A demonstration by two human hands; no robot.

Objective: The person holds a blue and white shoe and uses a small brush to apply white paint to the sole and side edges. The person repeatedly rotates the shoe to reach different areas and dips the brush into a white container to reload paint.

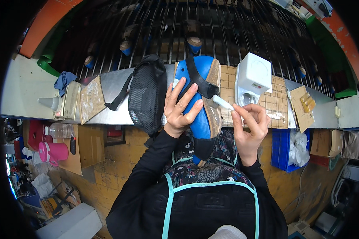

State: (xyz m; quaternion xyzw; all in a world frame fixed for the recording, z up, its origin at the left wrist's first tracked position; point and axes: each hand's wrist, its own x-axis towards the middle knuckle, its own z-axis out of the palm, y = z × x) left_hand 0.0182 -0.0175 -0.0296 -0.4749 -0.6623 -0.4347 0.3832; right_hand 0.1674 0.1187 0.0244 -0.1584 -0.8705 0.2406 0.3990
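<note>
A blue sandal (pixel 200 115) with a black strap and a cork-coloured sole edge stands upright in front of me. My left hand (pixel 180 106) grips its blue side, fingers spread over it. My right hand (pixel 248 123) pinches a short white stick (pixel 223 102), whose tip touches the sole edge of the sandal.
A white plastic dispenser box (pixel 252 77) stands on a gridded wooden board (pixel 277 104) to the right. A black mesh bag (pixel 147 93) lies left of the sandal on the metal bench (pixel 111 85). Behind is a barred conveyor rack (pixel 195 28) carrying more sandals. A pink jug (pixel 54 152) sits lower left.
</note>
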